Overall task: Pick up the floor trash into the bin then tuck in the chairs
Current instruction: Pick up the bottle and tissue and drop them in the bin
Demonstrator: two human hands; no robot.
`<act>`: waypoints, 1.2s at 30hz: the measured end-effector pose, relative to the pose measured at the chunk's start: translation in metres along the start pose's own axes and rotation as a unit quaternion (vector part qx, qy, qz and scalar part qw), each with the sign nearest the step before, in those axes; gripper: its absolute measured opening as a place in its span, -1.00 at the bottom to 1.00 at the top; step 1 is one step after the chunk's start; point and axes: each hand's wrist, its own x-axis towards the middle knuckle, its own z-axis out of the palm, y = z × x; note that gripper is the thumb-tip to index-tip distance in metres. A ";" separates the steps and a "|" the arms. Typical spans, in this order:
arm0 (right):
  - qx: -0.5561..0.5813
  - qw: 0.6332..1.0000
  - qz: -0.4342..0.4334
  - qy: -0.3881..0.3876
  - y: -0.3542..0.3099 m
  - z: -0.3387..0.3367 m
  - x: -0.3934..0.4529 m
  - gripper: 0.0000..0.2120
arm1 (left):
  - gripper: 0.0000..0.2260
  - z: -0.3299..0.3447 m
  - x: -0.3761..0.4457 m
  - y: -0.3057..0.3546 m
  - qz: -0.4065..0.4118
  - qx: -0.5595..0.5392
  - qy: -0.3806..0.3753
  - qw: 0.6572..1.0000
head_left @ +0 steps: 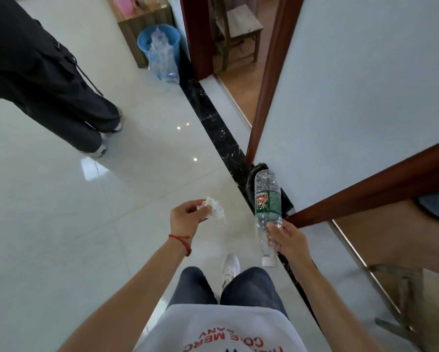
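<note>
My left hand pinches a crumpled white tissue in front of me. In my right hand is an empty clear plastic bottle with a green label, held upside down with its white cap pointing at the floor. The blue bin stands far ahead beside the doorway, with a clear plastic bag hanging over its rim and down its front. A wooden chair shows through the doorway beyond the bin.
A person in dark trousers stands on the glossy tile floor at the left. A wooden cabinet is behind the bin. A white wall with dark wood door frames runs along my right. A black marble strip edges the floor.
</note>
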 end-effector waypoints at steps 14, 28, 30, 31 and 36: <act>0.124 0.977 0.023 0.169 -0.027 0.013 0.046 -0.89 | -0.81 0.082 0.112 0.065 0.013 0.141 -0.188 0.972; 0.328 0.892 0.020 0.312 -0.026 0.064 0.074 -0.25 | -0.80 0.131 0.206 0.067 -0.011 0.239 -0.342 0.909; 0.349 0.883 0.025 0.313 -0.019 0.067 0.082 -0.07 | -0.80 0.135 0.213 0.054 -0.024 0.237 -0.337 0.911; 0.363 0.878 0.029 0.309 -0.016 0.068 0.087 -0.03 | -0.80 0.137 0.217 0.047 -0.029 0.237 -0.335 0.912; 0.349 0.881 0.065 0.312 0.008 0.068 0.113 -0.29 | -0.83 0.154 0.233 0.012 -0.043 0.228 -0.340 0.911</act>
